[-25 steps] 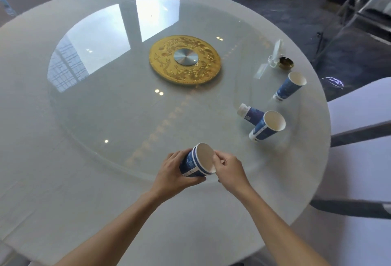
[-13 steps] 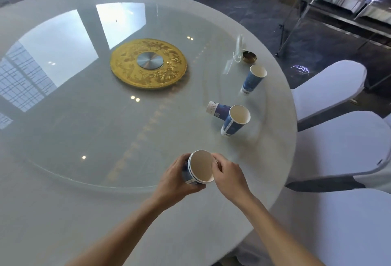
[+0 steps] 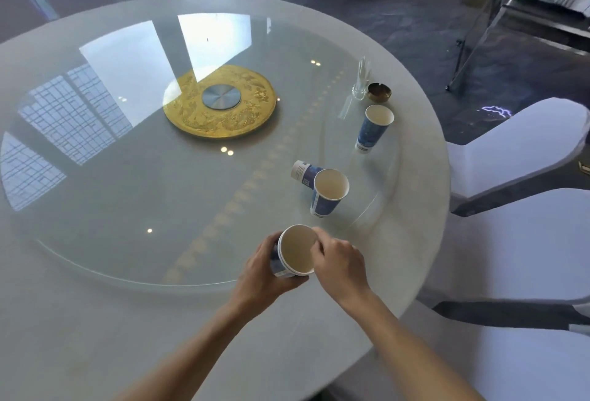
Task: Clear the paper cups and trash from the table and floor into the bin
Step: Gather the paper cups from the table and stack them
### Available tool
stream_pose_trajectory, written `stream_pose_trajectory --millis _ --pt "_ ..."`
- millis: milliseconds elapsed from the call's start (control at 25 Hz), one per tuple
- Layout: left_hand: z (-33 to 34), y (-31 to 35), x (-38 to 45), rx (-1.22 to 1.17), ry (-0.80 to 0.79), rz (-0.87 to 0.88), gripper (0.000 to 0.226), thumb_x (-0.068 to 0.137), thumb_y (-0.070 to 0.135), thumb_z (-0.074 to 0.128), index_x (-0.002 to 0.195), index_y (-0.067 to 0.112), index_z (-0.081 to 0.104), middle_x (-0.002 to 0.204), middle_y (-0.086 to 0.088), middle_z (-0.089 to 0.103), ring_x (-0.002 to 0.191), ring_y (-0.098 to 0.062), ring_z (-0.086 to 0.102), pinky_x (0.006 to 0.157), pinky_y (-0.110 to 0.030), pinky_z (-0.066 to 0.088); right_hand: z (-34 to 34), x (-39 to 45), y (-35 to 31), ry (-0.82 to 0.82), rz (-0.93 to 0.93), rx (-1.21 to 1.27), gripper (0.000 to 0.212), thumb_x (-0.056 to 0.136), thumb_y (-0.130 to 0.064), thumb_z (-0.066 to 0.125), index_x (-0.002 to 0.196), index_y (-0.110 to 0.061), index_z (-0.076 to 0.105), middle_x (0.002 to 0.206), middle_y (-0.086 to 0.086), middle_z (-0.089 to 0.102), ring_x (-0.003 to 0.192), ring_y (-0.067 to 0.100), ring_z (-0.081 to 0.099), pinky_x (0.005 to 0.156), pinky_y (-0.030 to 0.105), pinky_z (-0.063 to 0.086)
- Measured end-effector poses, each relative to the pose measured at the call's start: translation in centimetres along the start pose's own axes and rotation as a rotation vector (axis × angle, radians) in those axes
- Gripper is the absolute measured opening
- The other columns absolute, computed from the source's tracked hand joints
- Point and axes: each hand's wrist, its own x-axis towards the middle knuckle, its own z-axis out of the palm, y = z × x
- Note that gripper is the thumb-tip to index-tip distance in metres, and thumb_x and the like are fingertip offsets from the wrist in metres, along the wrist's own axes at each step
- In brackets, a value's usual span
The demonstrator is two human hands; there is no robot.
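Note:
My left hand (image 3: 261,276) grips a blue-and-white paper cup (image 3: 295,250) from the side, its open mouth turned toward me above the near part of the round table (image 3: 79,321). My right hand (image 3: 340,260) pinches the rim of that same cup with its fingertips. Beyond the hands, an upright paper cup (image 3: 329,191) stands on the glass turntable, and a tipped-over cup (image 3: 303,170) lies just behind it. A third cup (image 3: 375,127) stands farther right. No bin is in view.
A gold disc (image 3: 220,102) sits at the turntable's centre. A clear toothpick holder (image 3: 360,81) and a brass ashtray (image 3: 379,91) stand near the far right edge. White-covered chairs (image 3: 523,151) crowd the right side, and a metal rack (image 3: 526,8) stands on the dark floor.
The view has shifted rightward and nearer, showing more of the chairs. Both hands stay on the held cup, whose mouth has tilted more toward me.

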Motion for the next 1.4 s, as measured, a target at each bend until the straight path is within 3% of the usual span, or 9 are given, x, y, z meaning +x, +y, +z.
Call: stream_pose_trajectory --millis 240,400,560,640,760,880,1120,1240,1400 --pt "2.7 1.2 0.1 0.016 0.088 -0.094 0.082 0.064 0.040 0.097 0.134 0.039 0.054 0.124 0.021 0.067 0.112 0.001 0.062 0.085 -0.018 0.051 -1.1 2.0 3.9 -0.087 -0.131 0.086 0.032 0.100 -0.022 0.045 0.125 -0.025 0.065 0.091 0.012 0.077 0.085 0.040 0.068 0.072 0.044 0.054" --pt "3.0 1.0 0.7 0.013 0.108 -0.147 0.080 0.066 0.040 0.095 0.133 0.042 0.054 0.122 0.022 0.069 0.112 0.000 0.064 0.085 -0.020 0.052 -1.1 3.5 4.9 -0.115 -0.147 0.176 0.026 0.103 -0.036 0.048 0.111 -0.026 0.071 0.082 0.002 0.076 0.083 0.032 0.069 0.070 0.038 0.051" --pt "2.6 0.3 2.5 -0.031 0.159 -0.225 0.073 0.067 0.044 0.093 0.129 0.042 0.054 0.119 0.019 0.071 0.112 -0.003 0.064 0.088 -0.028 0.054 -1.7 6.9 5.5 0.038 0.131 0.346 0.028 0.098 -0.043 0.058 0.113 -0.021 0.067 0.078 -0.003 0.070 0.080 0.023 0.067 0.069 0.032 0.045" --pt "2.4 0.1 3.9 -0.039 0.142 -0.240 0.075 0.065 0.050 0.092 0.129 0.043 0.054 0.119 0.020 0.070 0.112 0.001 0.064 0.087 -0.025 0.054 -2.2 9.5 5.9 0.087 0.353 0.445 0.041 0.094 -0.045 0.063 0.121 -0.015 0.057 0.085 -0.004 0.064 0.087 0.027 0.068 0.077 0.037 0.053" --pt "2.0 -0.2 5.3 -0.034 0.106 -0.251 0.075 0.063 0.054 0.089 0.128 0.045 0.053 0.119 0.021 0.071 0.110 0.007 0.063 0.086 -0.024 0.055 -2.1 12.4 6.3 -0.051 0.492 0.423 0.056 0.093 -0.053 0.062 0.128 -0.011 0.049 0.105 0.004 0.066 0.096 0.036 0.070 0.087 0.051 0.059" --pt "1.0 -1.0 6.2 -0.024 0.075 -0.281 0.074 0.064 0.050 0.091 0.127 0.046 0.054 0.115 0.022 0.071 0.107 0.012 0.062 0.082 -0.023 0.054 -1.3 14.1 5.9 -0.099 0.472 0.369 0.035 0.097 -0.043 0.057 0.109 -0.009 0.060 0.104 0.011 0.072 0.092 0.041 0.072 0.086 0.049 0.059" --pt "-0.7 -2.2 7.1 0.055 0.066 -0.265 0.076 0.069 0.037 0.091 0.136 0.037 0.054 0.127 0.016 0.064 0.116 -0.003 0.061 0.087 -0.023 0.047 -1.2 14.3 5.1 0.027 0.433 0.386 0.031 0.095 -0.024 0.045 0.073 -0.004 0.054 0.073 0.013 0.065 0.072 0.045 0.067 0.072 0.052 0.060" --pt "-1.0 -2.6 7.6 0.136 0.079 -0.255 0.078 0.073 0.031 0.090 0.141 0.028 0.053 0.133 0.008 0.060 0.120 -0.013 0.058 0.093 -0.032 0.049 -2.0 13.9 4.5 0.146 0.392 0.462 0.032 0.095 -0.024 0.046 0.074 -0.002 0.055 0.070 0.014 0.062 0.071 0.046 0.063 0.066 0.057 0.059" --pt "-0.9 -2.9 8.3 0.180 0.071 -0.245 0.079 0.072 0.034 0.089 0.141 0.027 0.053 0.132 0.005 0.060 0.120 -0.016 0.058 0.091 -0.032 0.049 -2.5 13.6 4.0 0.096 0.368 0.504 0.032 0.097 -0.021 0.049 0.084 0.005 0.063 0.084 0.026 0.067 0.063 0.034 0.061 0.051 0.055 0.059"
